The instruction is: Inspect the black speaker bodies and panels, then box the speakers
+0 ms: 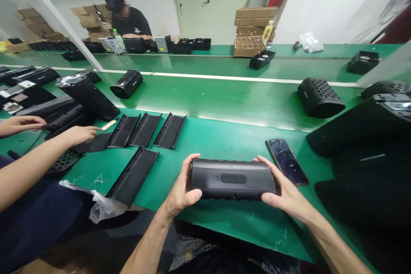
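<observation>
A black speaker housing [212, 184] with an oval button panel on its upper face lies across the front of the green table. My left hand [181, 188] grips its left end, thumb on the near side and fingers behind. At the other end, my right hand [281, 186] holds it the same way. A dark smartphone [287, 161] rests just beyond my right hand. To the left of my left hand lies a black tray-like panel [133, 175], and behind it several similar panels, one of them a rightmost panel [170, 131], sit in a row.
A co-worker's hands [78, 135] reach in from the left beside black housings. Large black housings [349, 137] stand at right. Across the green conveyor [205, 94] sit a speaker [127, 84] and a perforated speaker [321, 96]. Another person [128, 21] works at the back near cartons [255, 17].
</observation>
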`<state>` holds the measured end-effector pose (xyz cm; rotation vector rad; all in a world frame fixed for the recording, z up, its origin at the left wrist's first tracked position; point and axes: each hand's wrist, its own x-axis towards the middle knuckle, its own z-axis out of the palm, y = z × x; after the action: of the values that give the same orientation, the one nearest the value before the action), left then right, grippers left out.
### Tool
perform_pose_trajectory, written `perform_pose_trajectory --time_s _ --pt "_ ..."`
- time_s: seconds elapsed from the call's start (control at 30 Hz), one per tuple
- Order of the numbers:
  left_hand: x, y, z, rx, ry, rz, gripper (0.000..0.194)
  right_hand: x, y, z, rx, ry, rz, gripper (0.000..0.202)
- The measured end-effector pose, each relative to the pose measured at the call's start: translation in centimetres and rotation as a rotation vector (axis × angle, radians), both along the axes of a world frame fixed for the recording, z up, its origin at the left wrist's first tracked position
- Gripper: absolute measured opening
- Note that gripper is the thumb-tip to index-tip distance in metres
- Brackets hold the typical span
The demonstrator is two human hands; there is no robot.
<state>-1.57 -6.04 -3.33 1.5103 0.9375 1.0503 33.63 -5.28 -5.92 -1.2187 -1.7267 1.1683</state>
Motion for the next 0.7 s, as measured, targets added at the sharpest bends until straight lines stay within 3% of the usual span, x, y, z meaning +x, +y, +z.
perform_pose_trajectory --time_s 0.1,0.43,0.57,0.7 --pt "-0.2 0.1 0.5 -0.03 0.054 0.005 0.097 -1.5 -0.2 -1.1 0.03 0.097 -0.028 0.096" --pt "0.3 0.3 0.4 0.034 0.116 0.127 0.084 -2.6 -0.4 -0.8 0.088 0.111 -0.141 0.081" --pt "0.4 1.3 0.5 -0.097 0.063 0.151 0.083 -3.5 0.3 -1.3 0.027 0.089 -0.233 0.088" --pt "0.4 1.6 1.4 -0.268 -0.078 0.162 0.077 -4.0 0.0 -1.7 -0.015 0.261 -0.161 0.102"
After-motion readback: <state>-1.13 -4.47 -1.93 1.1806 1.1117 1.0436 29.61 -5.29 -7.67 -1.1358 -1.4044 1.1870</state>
